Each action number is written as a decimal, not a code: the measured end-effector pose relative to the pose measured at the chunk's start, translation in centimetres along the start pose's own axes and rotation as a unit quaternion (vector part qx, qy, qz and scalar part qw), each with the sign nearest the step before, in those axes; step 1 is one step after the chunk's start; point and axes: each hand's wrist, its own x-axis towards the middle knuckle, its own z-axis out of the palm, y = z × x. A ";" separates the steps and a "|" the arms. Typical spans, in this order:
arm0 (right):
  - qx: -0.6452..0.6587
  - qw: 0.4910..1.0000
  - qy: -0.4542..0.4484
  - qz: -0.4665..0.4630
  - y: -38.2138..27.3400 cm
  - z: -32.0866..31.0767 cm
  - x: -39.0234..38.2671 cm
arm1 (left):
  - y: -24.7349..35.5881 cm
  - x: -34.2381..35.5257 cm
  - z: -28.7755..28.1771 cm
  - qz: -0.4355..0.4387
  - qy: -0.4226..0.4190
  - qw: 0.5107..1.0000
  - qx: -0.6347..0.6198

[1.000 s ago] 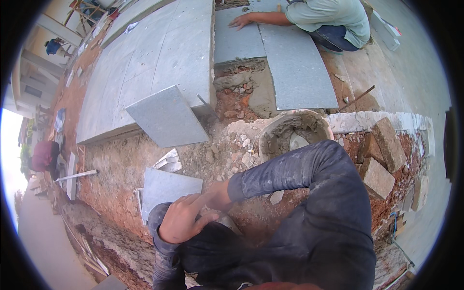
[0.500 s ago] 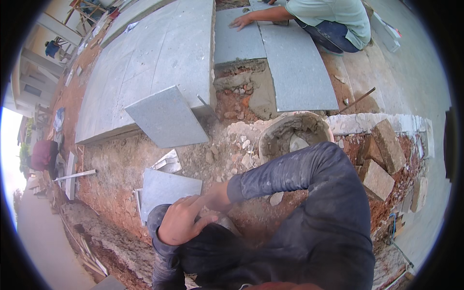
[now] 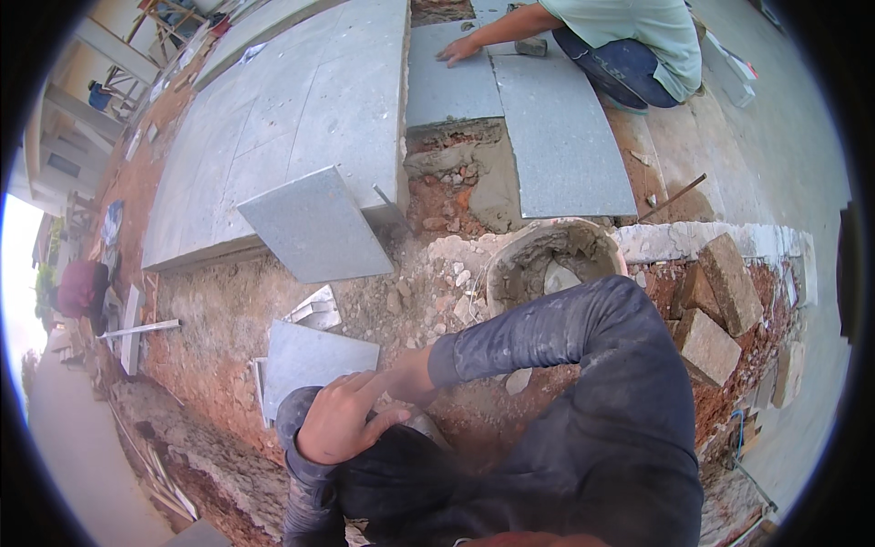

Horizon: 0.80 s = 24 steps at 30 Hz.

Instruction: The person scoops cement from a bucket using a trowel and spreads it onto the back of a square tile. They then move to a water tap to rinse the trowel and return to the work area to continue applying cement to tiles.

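My left hand (image 3: 342,421) rests over my right hand (image 3: 412,376) in front of my lap, its fingers curled across it and the thumb apart. Most of my right hand and all its fingers are hidden underneath. Just beyond them lies a small grey stone slab (image 3: 321,354) on the dirt. A larger grey slab (image 3: 317,225) leans tilted against the edge of the raised paving. To the right, beyond my right forearm, stands a round bucket (image 3: 503,278) with mortar (image 3: 538,260) inside.
A co-worker (image 3: 629,55) squats at the far right, one hand (image 3: 458,51) on a laid slab (image 3: 451,87). Near it is a bare mortar-and-rubble gap (image 3: 447,187). Rough blocks (image 3: 711,345) lie right, a metal bar (image 3: 141,329) left. A rod (image 3: 673,197) sticks up beside the paving.
The view has shifted slightly, so the far scene sits a little lower. The co-worker's arm has moved, showing more of a block-like thing under it. My hands stay as they were.
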 end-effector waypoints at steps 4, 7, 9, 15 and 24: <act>-0.001 1.000 0.012 -0.005 0.0 0.2 0.0 | 0.0 0.0 0.0 0.004 0.002 1.000 0.002; 0.018 1.000 0.021 -0.002 -0.1 0.0 -0.4 | 0.0 -0.1 0.0 0.000 0.000 1.000 -0.002; 0.032 0.999 0.033 0.005 -0.1 -0.1 -0.7 | 0.0 0.0 -0.1 0.000 -0.001 1.000 -0.003; 0.089 0.995 0.015 0.032 -0.1 -0.3 -0.9 | -0.2 -0.1 0.0 0.003 -0.001 1.000 -0.009; 0.039 0.997 0.062 0.010 0.4 1.0 0.2 | -0.5 -0.2 0.1 0.009 0.002 1.000 -0.001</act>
